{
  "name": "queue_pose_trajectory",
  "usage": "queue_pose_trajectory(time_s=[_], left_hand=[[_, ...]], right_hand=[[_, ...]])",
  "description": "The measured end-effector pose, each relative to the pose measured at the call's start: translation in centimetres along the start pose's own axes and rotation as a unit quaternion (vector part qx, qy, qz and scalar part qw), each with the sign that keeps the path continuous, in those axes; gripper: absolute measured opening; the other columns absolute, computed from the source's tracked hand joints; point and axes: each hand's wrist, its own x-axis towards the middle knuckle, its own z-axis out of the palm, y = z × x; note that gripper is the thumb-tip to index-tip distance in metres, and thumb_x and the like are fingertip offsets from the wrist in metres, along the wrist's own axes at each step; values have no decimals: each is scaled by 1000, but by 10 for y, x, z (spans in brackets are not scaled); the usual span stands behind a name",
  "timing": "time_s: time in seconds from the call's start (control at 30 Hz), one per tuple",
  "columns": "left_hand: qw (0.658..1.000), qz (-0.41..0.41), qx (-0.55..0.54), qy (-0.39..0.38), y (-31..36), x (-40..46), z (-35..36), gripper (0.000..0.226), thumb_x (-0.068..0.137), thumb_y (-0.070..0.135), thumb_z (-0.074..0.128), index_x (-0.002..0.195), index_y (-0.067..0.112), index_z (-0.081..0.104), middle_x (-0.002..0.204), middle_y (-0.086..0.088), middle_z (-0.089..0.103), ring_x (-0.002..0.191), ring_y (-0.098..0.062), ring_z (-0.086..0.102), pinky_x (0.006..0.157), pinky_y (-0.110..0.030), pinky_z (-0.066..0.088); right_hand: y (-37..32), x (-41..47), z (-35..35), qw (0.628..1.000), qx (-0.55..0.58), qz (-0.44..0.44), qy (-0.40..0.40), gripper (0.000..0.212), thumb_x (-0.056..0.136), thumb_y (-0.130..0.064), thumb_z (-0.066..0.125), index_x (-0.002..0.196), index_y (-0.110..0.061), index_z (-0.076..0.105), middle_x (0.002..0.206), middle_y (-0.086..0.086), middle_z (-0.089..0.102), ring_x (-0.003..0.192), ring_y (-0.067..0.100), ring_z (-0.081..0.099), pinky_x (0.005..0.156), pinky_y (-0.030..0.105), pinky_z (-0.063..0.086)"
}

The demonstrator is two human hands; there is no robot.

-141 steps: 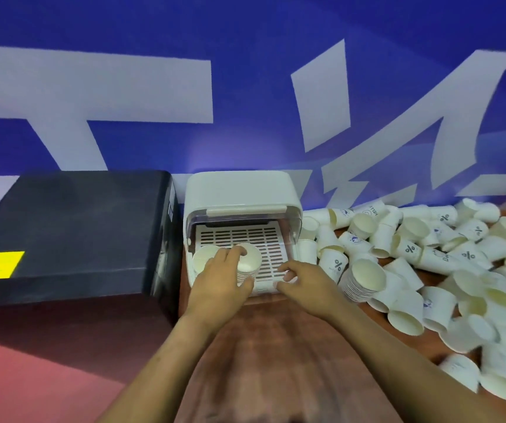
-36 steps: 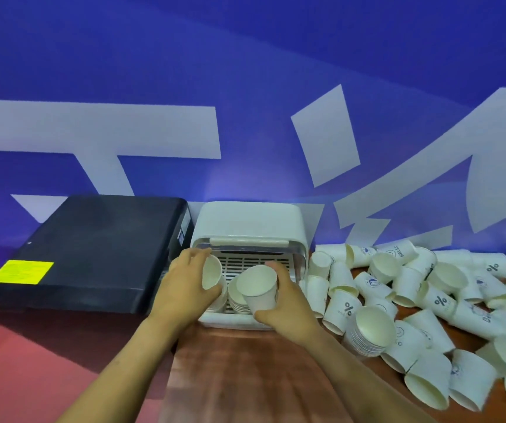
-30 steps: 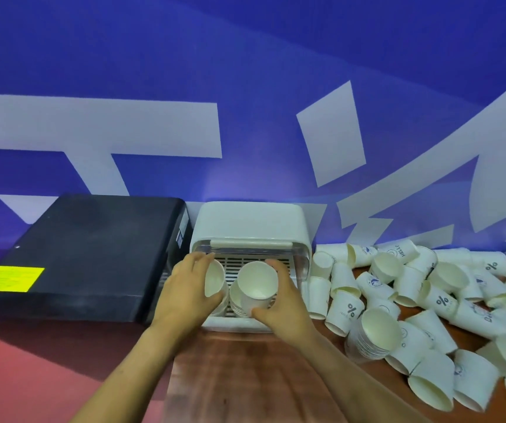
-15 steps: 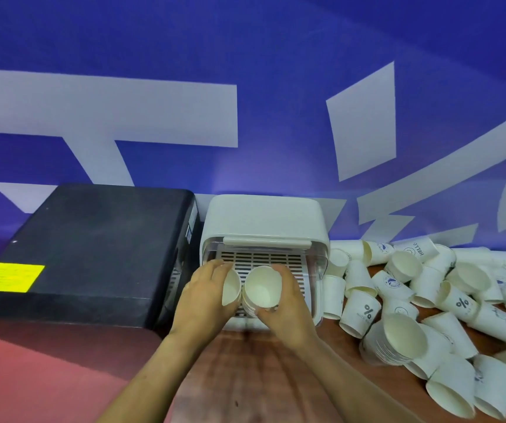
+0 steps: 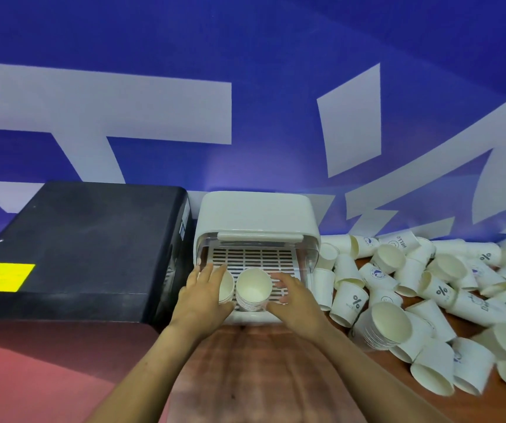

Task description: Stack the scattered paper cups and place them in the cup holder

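White cup holder (image 5: 256, 213) sits at the back of the wooden worktop (image 5: 245, 377), against the blue wall — front open, slatted tray (image 5: 254, 257) showing inside. Two short stacks of paper cups lie on their sides at the holder's front edge, mouths facing the camera.

Left hand (image 5: 204, 296) at the holder's front left: fingers extended and resting along the left stack (image 5: 226, 286), which it mostly hides; whether they grip it, cannot tell. Right hand (image 5: 296, 300) at the holder's front right, fingers (image 5: 279, 277) spread wide and loosely bent over the tray, thumb near the base of the middle stack (image 5: 253, 290) — contact with it unclear.

Right of the holder: scattered loose cups (image 5: 440, 288) in a heap on the worktop, many on their sides, some printed with a percent sign. Among them, nearer the holder's front right corner, one nested stack (image 5: 386, 326) lying on its side.

Left of the holder, just beside it: black box (image 5: 77, 248) with a yellow label (image 5: 1, 276).
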Motion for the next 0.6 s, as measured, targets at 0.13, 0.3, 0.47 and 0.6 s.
queue_pose_trajectory(time_s=[0.13,0.3,0.47,0.6], left_hand=[[990,95,-77,77,34,-16,-3,52,88,33,59,136,26,42,135,6,45,123,-16,42,101,-28,36],[977,166,-114,68,80,-30,11,41,88,32,58,128,28,49,117,9,56,109,-10,53,90,-27,44],[976,196,-93,-5,112,-50,40,32,89,32,56,121,31,53,109,14,60,101,-9,57,85,-27,46],[967,233,-90,-55,153,-60,71,29,89,32,58,117,31,54,107,15,57,99,-6,55,87,-26,46]], right_hand=[[-4,-26,-27,999,17,-5,27,27,84,-20,64,109,-29,61,96,-9,63,78,7,60,68,13,43],[9,-61,-65,992,-1,2,127,16,85,-19,63,98,-27,66,84,-10,64,69,6,57,66,13,42],[44,-83,-111,981,3,16,191,14,84,-15,63,94,-24,69,84,-3,69,78,10,61,73,17,44],[83,-96,-149,979,-8,22,201,12,85,-14,63,94,-22,68,80,-4,67,76,9,60,68,12,41]])
